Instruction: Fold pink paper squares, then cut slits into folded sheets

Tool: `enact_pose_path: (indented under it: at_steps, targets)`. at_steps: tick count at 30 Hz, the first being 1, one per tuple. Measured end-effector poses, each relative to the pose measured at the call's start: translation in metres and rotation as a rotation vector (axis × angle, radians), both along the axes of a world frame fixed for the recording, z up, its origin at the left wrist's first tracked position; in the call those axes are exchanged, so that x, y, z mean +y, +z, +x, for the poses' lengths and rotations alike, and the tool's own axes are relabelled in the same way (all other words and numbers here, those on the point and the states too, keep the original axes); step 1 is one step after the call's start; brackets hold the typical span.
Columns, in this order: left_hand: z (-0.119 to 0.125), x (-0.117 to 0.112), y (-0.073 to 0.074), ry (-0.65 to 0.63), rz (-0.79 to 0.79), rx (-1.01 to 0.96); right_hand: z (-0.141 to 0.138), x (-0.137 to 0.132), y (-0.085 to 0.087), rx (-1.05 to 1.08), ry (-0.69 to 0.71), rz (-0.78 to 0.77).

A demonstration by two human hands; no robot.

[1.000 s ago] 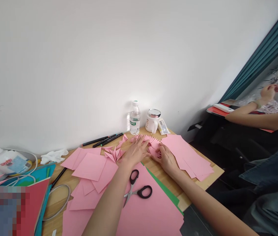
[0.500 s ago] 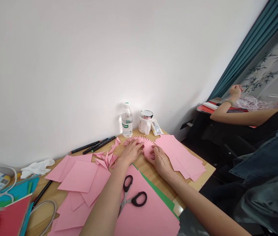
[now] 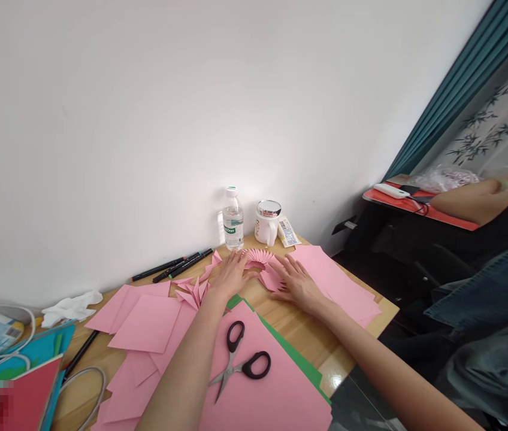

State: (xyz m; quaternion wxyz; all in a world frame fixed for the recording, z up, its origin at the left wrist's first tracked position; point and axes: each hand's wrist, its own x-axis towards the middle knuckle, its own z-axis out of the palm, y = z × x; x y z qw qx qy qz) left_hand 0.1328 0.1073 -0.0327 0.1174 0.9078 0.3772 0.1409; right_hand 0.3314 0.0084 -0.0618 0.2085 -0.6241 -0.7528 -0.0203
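Observation:
A curved chain of folded pink paper (image 3: 258, 257) lies on the wooden table, its many pleats fanned in an arch. My left hand (image 3: 230, 276) rests at the arch's left end with fingers stretched out, partly hiding it. At the right end, my right hand (image 3: 299, 285) lies nearly flat with its fingers spread, over or against the paper. Neither hand is closed on anything. Loose folded pink pieces (image 3: 194, 293) sit just left of my left hand. Black-handled scissors (image 3: 236, 359), blades apart, lie on a pink paper stack (image 3: 276, 401) between my forearms.
Pink squares (image 3: 146, 323) spread at left, and more pink sheets (image 3: 335, 284) at right. Along the wall stand a water bottle (image 3: 233, 221), a lidded white mug (image 3: 266, 224) and black markers (image 3: 182, 266). A co-worker's arm (image 3: 474, 200) rests over a red table (image 3: 456, 220).
My right hand has unclosed from a pinch and spread its fingers. My left hand has shifted slightly left, uncovering more of the arch. The co-worker's raised hand has lowered to the right.

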Motion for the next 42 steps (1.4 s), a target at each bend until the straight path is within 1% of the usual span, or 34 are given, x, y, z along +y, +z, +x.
enact_pose_path:
  at_steps: [2,4,7,9,12,19,24,27,31,35,39,42]
  targets:
    - [-0.001,0.001,-0.002,-0.008,-0.006,-0.007,0.002,0.007,0.001,-0.002,0.121,-0.019]
    - [0.001,0.001,-0.007,-0.017,-0.006,-0.019,0.0,0.013,-0.001,0.016,0.175,-0.039]
    - [0.005,0.002,-0.014,-0.013,-0.003,-0.04,-0.004,0.021,-0.009,0.039,0.148,-0.047]
    - [0.008,0.002,-0.018,-0.004,-0.002,-0.052,-0.006,0.024,-0.014,0.061,0.135,-0.021]
    - [0.01,0.002,-0.02,0.002,-0.001,-0.068,-0.006,0.025,-0.018,0.102,0.156,0.024]
    - [0.018,-0.001,-0.016,0.034,0.016,-0.129,-0.004,0.024,-0.013,0.199,0.189,0.029]
    - [0.023,-0.004,-0.011,0.095,0.031,-0.175,-0.004,0.024,-0.012,0.241,0.184,0.016]
    - [0.026,-0.007,-0.01,0.134,0.04,-0.185,-0.004,0.026,-0.013,0.261,0.178,0.007]
    - [0.03,-0.01,-0.012,0.166,0.06,-0.178,-0.005,0.029,-0.015,0.283,0.177,-0.019]
    - [0.035,-0.012,-0.012,0.203,0.076,-0.153,-0.006,0.03,-0.013,0.316,0.171,-0.021]
    - [0.039,-0.012,-0.011,0.231,0.081,-0.122,-0.011,0.029,-0.01,0.308,0.127,-0.018]
    - [0.039,-0.012,-0.009,0.239,0.081,-0.106,-0.017,0.029,-0.012,0.29,0.098,0.01]
